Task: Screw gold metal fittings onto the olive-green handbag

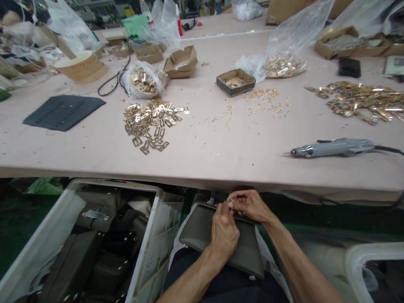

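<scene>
A dark olive-grey handbag (196,229) rests on the person's lap, below the table's front edge. My left hand (224,231) lies over the bag, its fingers closed at the top edge. Right beside it, my right hand (251,205) pinches with thumb and forefinger at the same spot. A tiny glint of metal shows between the fingertips, but the fingers hide what the piece is. The two hands' fingertips touch or nearly touch.
On the table (202,155) lie a pile of gold metal plates (148,122), tiny gold parts (268,94), a small box (235,82), more gold pieces (362,99) and an electric screwdriver (334,147). A white crate (151,235) of olive bags stands at left, another crate (350,261) at right.
</scene>
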Demonstrator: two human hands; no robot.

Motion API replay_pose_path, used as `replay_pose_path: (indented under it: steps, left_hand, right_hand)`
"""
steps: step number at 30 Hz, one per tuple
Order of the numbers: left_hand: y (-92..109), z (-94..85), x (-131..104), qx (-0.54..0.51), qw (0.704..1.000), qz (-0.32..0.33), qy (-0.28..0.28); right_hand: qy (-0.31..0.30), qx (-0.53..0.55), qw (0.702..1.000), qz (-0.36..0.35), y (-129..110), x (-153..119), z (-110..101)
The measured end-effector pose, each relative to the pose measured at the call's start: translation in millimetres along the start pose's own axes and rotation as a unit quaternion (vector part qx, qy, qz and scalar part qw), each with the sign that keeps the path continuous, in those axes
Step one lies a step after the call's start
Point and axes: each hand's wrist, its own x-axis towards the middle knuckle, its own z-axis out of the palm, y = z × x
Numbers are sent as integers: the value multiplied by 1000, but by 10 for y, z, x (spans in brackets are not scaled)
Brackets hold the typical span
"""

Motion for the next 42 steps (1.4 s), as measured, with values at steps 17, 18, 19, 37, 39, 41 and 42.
replay_pose_path:
  steps: [17, 18, 19, 37, 39, 41, 42]
  left_hand:
    - [-189, -216, -5, -362, 897, -244, -63]
    - [-178, -221, -74, -354, 896, -267, -38]
    - [-173, -227, -144, -344, 893, -288, -12]
    - [-310, -215, -87, -396, 825, -386, 118]
    - [-307, -226, -85, -399, 828, -379, 110]
    - [-313, -237, -81, -395, 835, -369, 96]
    - [-319, -242, -80, -392, 841, -361, 87]
  right_hand:
    - [82, -45, 994, -56, 202, -77, 396]
    - [89, -44, 993, -59, 247, -77, 487]
    - [92, -44, 993, -63, 289, -75, 572]
    - [116, -177, 975, -71, 461, 148, 783]
    - [132, -190, 970, -77, 443, 114, 786]
    - [104, -150, 981, -73, 441, 116, 743]
    - [75, -111, 989, -65, 444, 124, 708]
